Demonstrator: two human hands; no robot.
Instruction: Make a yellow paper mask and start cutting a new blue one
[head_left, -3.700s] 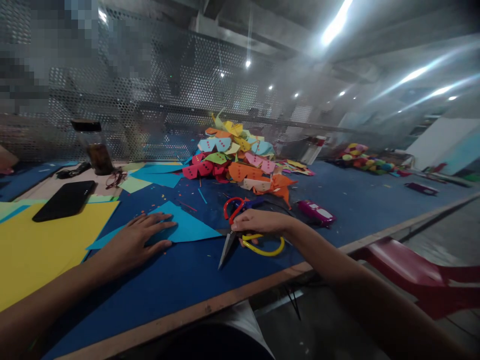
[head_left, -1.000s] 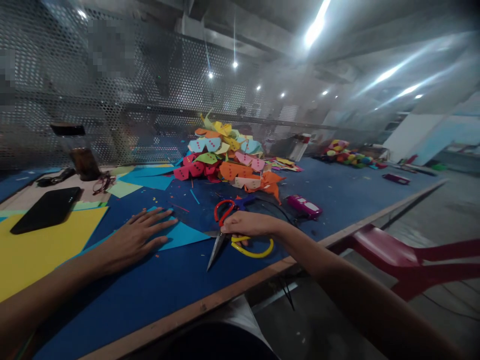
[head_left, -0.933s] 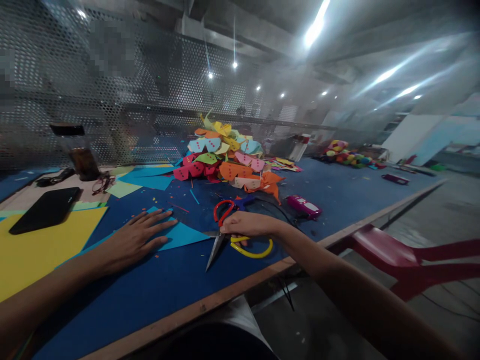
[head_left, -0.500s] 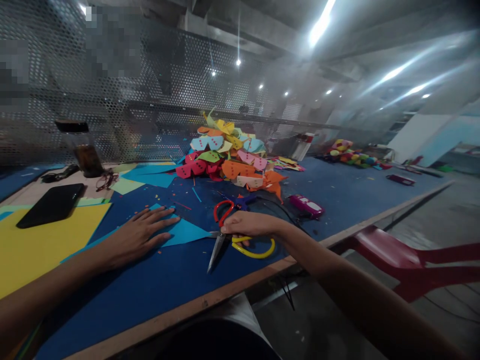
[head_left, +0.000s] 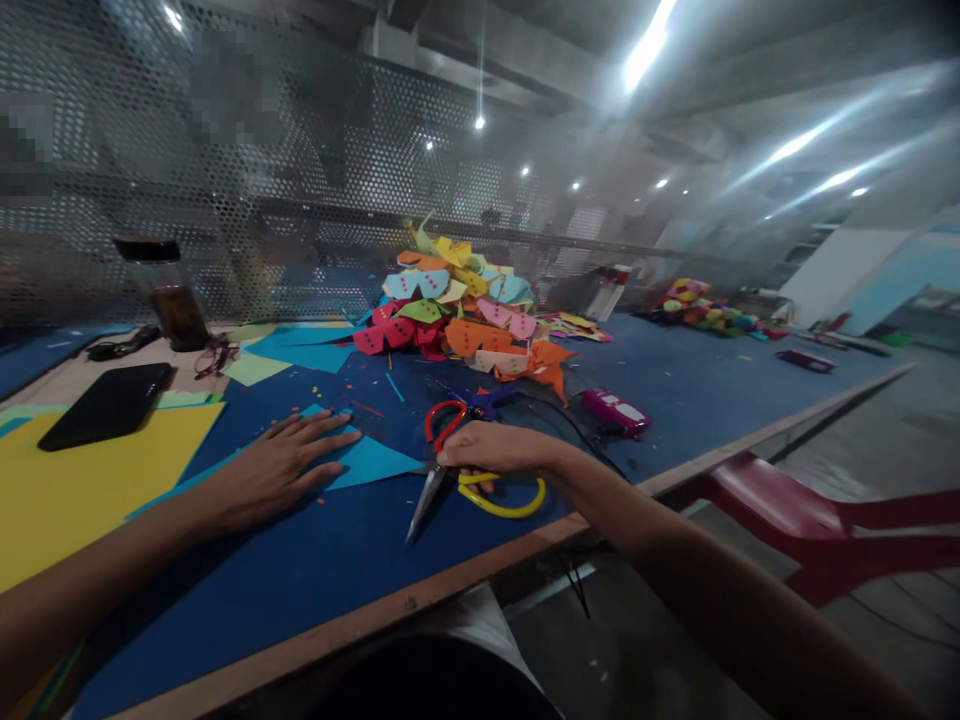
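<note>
My left hand (head_left: 289, 465) lies flat, fingers spread, on a sheet of blue paper (head_left: 371, 462) on the blue tabletop. My right hand (head_left: 491, 447) grips a pair of scissors (head_left: 425, 505) with one red and one yellow handle loop. The blades stand apart at the paper's pointed right end. One points down and left toward me; the other is mostly hidden at the paper's tip, so I cannot tell if it is cutting. Just beyond the scissors lies a dark blue tool (head_left: 491, 402), its kind unclear.
Behind my hands rises a pile of folded coloured paper pieces (head_left: 476, 335). A purple device (head_left: 615, 412) lies to the right. Leftward are yellow paper (head_left: 112, 490), a black phone (head_left: 109, 405), glasses (head_left: 217, 355) and a dark bottle (head_left: 176, 310). A red chair (head_left: 787, 500) stands beyond the table edge.
The scissors have shifted slightly left with my right hand, and the lower blade has swung a little further left. My left hand stays flat on the blue paper.
</note>
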